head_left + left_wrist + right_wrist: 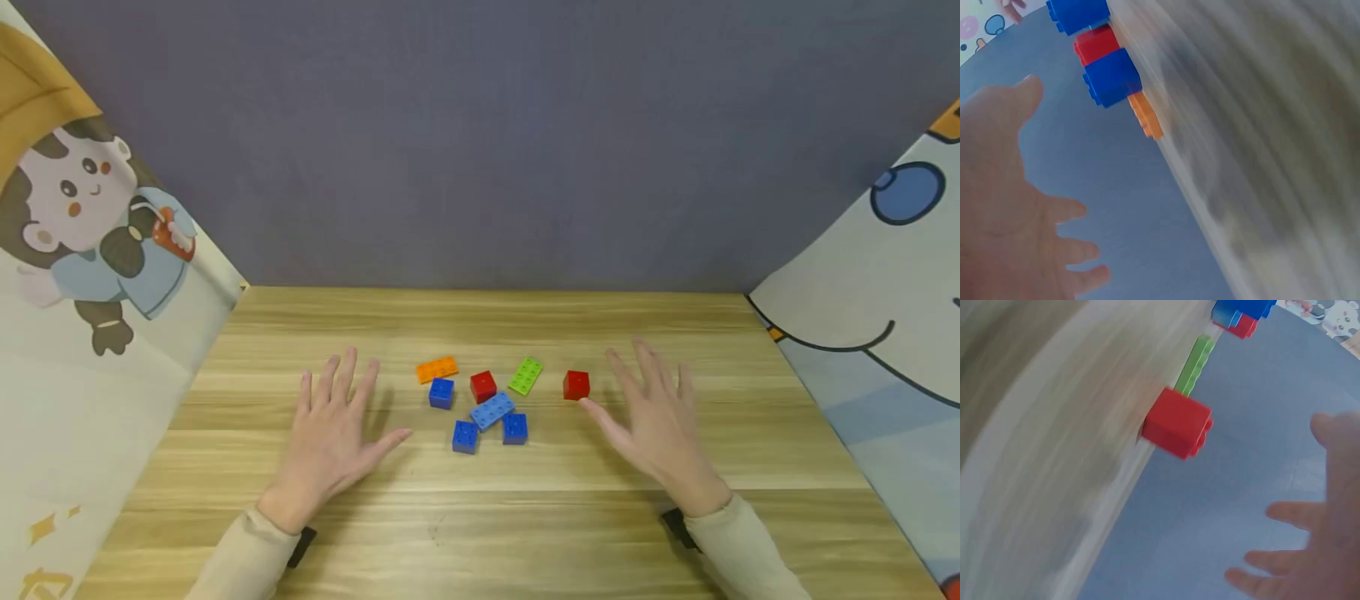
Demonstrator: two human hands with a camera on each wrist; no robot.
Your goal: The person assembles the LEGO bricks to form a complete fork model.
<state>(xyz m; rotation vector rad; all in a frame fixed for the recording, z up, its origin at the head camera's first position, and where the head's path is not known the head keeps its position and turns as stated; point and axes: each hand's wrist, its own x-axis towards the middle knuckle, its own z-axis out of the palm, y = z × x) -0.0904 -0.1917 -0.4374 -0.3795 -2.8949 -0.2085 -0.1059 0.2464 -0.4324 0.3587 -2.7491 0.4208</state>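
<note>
My left hand (330, 437) hovers over the table with fingers spread, left of a group of toy building bricks. My right hand (660, 425) is likewise spread, its thumb near a red brick (576, 385). Neither holds anything. Between them lie an orange brick (437, 370), a lime green brick (526, 376), a second red brick (483, 386) and a light blue brick (492, 411). Three dark blue square bricks surround these: one (442, 393) below the orange one, one (465, 437) at the front, another (514, 428) to its right. The right wrist view shows the outer red brick (1177, 423) standing apart.
The bricks lie on a wood-grain table (480, 533). A grey-blue panel (480, 150) rises behind its far edge. Cartoon-printed walls flank it on the left (172, 375) and right (825, 275).
</note>
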